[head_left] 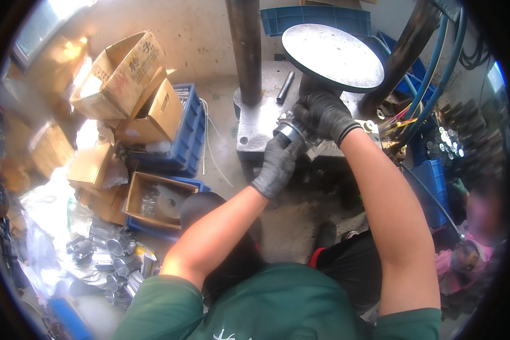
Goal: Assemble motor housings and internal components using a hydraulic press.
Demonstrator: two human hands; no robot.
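Gripping metal ring | left fingers | right fingers beside it

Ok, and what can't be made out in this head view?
Head view: metal part, partly hidden by left hand and right hand.
Head view: top of the left post, cut off by the upper edge.
Head view: other person at far right, blurred near the rim.

Silver-grey part, green shirt
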